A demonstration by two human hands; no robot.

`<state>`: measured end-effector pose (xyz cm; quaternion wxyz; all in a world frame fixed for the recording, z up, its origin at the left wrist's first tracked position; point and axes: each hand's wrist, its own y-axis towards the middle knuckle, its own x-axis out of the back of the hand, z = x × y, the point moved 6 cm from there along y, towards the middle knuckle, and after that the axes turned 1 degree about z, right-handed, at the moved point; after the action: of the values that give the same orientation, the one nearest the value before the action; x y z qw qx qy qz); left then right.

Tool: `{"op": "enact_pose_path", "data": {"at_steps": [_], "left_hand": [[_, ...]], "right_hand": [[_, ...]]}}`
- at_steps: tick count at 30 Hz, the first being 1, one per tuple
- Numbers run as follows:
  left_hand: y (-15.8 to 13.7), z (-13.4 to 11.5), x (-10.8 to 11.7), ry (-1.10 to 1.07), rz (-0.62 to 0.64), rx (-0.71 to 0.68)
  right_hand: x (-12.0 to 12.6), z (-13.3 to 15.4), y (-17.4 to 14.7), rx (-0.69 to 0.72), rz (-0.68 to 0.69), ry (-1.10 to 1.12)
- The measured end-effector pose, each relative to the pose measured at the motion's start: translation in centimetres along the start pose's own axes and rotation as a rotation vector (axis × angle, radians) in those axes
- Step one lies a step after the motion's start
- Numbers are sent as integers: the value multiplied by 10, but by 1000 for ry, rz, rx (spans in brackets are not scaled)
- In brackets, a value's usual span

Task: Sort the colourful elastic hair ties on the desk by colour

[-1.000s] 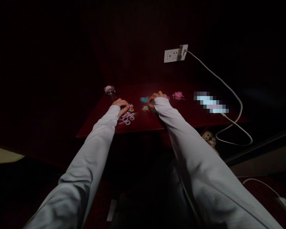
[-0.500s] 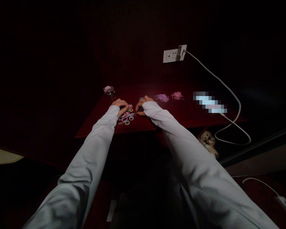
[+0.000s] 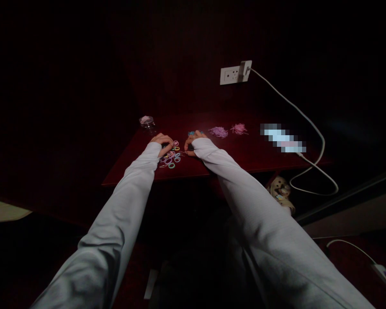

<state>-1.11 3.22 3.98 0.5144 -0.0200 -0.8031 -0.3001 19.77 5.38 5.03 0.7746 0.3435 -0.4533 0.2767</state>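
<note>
A loose heap of small coloured hair ties (image 3: 171, 165), in pink, yellow, green, blue and purple, lies near the table's front edge. My left hand (image 3: 161, 142) rests against the heap's left side, fingers bent in toward the thumb; whatever is between them is hidden. Just right of the heap, my right hand (image 3: 192, 145) has thumb and forefinger closed in a pinch, and what they hold is too small to make out. Behind that hand, small blue pieces (image 3: 191, 133) show partly. A purple pile (image 3: 218, 131) of thin strips or bands lies further right.
A pink pile (image 3: 239, 128) lies right of the purple one. A clear jar (image 3: 147, 123) with something pink on top stands at the table's back left. A blurred-out device (image 3: 283, 138) on the right is joined by a white cable (image 3: 309, 116) to the wall socket (image 3: 230, 75).
My right hand has shifted slightly right, away from the hair ties, and more of the blue pieces behind it shows. My left hand stays almost where it was.
</note>
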Motion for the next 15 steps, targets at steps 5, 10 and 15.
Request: {"op": "enact_pose_path", "data": {"at_steps": [5, 10, 15], "left_hand": [[0, -1, 0, -6, -11, -10], [-2, -3, 0, 1, -13, -13], [-3, -4, 2, -1, -6, 4]], "right_hand": [[3, -10, 2, -23, -41, 18], [11, -24, 2, -61, -126, 18], [19, -39, -6, -84, -182, -21]]}}
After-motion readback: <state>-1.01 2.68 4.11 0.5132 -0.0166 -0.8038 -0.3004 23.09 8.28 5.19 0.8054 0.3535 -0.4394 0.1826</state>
